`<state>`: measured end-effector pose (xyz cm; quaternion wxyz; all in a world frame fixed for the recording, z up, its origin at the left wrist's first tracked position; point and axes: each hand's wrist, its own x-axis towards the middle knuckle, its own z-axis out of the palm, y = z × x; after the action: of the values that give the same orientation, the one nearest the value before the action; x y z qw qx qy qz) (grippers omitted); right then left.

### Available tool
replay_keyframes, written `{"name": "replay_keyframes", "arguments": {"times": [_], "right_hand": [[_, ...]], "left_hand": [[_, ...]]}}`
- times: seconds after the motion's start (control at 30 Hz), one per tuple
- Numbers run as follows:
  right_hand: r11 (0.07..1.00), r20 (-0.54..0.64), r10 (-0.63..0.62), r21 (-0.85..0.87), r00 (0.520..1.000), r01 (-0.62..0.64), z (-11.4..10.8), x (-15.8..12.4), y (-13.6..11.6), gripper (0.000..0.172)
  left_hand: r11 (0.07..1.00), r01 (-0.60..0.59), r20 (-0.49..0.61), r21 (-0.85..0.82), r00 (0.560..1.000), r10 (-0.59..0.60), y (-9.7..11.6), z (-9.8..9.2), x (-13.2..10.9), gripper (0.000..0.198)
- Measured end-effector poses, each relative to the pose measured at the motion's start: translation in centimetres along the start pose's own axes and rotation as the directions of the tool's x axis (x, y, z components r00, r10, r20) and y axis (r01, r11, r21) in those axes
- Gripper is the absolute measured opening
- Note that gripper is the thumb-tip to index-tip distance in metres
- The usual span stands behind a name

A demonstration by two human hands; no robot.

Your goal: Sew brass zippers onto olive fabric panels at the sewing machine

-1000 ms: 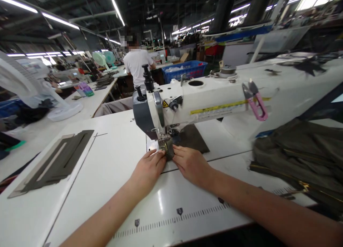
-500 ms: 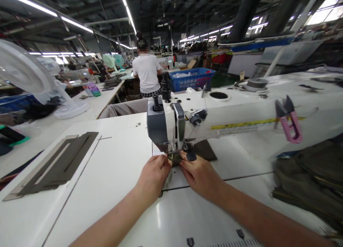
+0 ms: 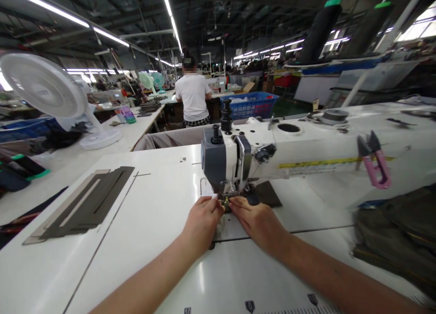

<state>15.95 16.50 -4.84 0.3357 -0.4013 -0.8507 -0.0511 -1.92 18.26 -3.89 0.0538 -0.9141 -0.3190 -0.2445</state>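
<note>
Both of my hands rest on the white table (image 3: 143,223) right in front of the sewing machine (image 3: 272,157). My left hand (image 3: 202,221) and my right hand (image 3: 257,221) pinch a small dark piece with a brass part (image 3: 225,202) under the machine's presser foot. Fingertips of both hands press together on that piece from either side. Most of the piece is hidden by my fingers and the machine head. A dark fabric sheet (image 3: 267,193) lies flat behind my right hand.
Grey cut panels (image 3: 83,205) lie stacked at the table's left. Pink thread snips (image 3: 374,166) hang on the machine arm. Olive fabric with zippers (image 3: 398,234) is heaped at the right. A white fan (image 3: 47,93) stands on the neighbouring table, and a person in a white shirt (image 3: 193,98) works farther back.
The camera has drifted left and closer. My hands have pushed the small piece further in under the presser foot, and less of it shows now.
</note>
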Motion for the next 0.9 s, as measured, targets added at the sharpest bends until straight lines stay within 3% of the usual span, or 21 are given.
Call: {"name": "replay_keyframes", "arguments": {"times": [0.17, 0.5, 0.63, 0.73, 0.83, 0.9], "right_hand": [[1.000, -0.001, -0.004, -0.004, 1.000, 0.004, 0.1, 0.0, 0.0, 0.032], [0.999, 0.055, 0.040, 0.035, 0.998, -0.042, 0.1, -0.1, 0.6, 0.027], [0.932, 0.037, 0.234, -0.293, 0.972, -0.213, -1.5, -0.6, 0.8, 0.019], [0.856, 0.087, 0.314, -0.456, 0.946, -0.242, -2.6, -2.3, -1.5, 0.009], [0.953, 0.106, 0.163, -0.275, 0.981, -0.129, -2.9, -5.1, -5.2, 0.020], [0.993, 0.068, 0.100, -0.070, 0.993, -0.095, -3.2, -7.0, -7.2, 0.025]], "left_hand": [[1.000, -0.006, 0.041, 0.008, 0.999, 0.006, 0.1, -0.2, 0.1, 0.016], [0.999, -0.007, 0.001, 0.035, 1.000, 0.007, -0.6, 0.6, 0.0, 0.012], [0.999, 0.037, -0.032, 0.027, 0.999, -0.036, -0.2, -0.3, -0.2, 0.012], [1.000, 0.013, -0.015, -0.014, 1.000, -0.013, 1.8, -2.2, -0.8, 0.015], [0.987, -0.113, 0.090, -0.119, 0.988, 0.124, 4.4, -3.5, -1.7, 0.051], [0.964, -0.200, 0.135, -0.177, 0.965, 0.225, 5.3, -3.4, -2.2, 0.040]]}}
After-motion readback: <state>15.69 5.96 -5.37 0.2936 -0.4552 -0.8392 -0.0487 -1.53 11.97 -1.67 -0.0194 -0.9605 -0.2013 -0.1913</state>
